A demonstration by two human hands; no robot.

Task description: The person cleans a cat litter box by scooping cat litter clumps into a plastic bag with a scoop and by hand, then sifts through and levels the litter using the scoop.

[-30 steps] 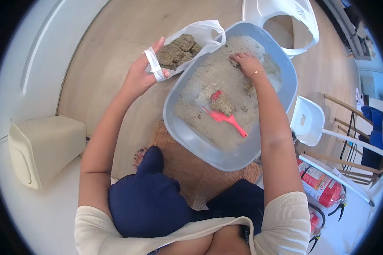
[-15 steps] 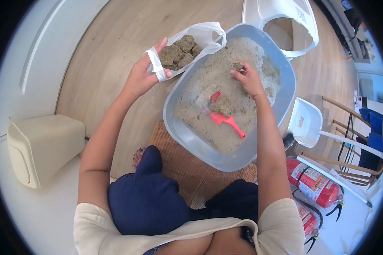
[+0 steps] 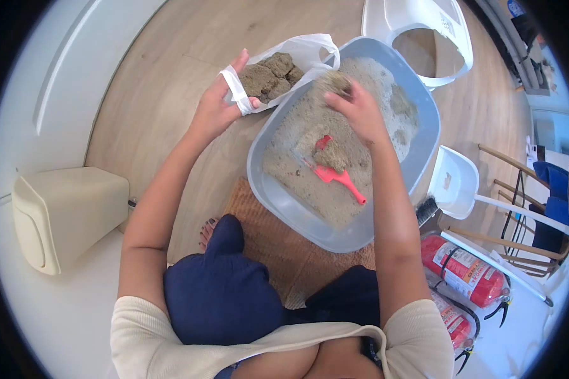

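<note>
My left hand [image 3: 220,104] has a handle of the white plastic bag [image 3: 306,54] looped round it, thumb and fingers spread to stretch the bag's mouth. Inside the bag are large clumps of litter [image 3: 269,77]. My right hand [image 3: 359,112] grips a clump of litter [image 3: 335,82] above the far part of the grey litter box [image 3: 263,183], close to the bag. Sandy litter [image 3: 297,170] covers the bottom of the box. On it lies a red scoop [image 3: 338,177] with another clump resting on its head.
A white litter box cover [image 3: 385,16] stands behind the box. To the right are a white dustpan [image 3: 455,183], a brush [image 3: 426,210] and red fire extinguishers [image 3: 468,271]. A cream bin [image 3: 76,215] stands left; a brown mat [image 3: 265,227] lies in front.
My right hand has lifted a clump off the litter and moved left towards the bag. The left hand still holds the bag's handle in nearly the same place.
</note>
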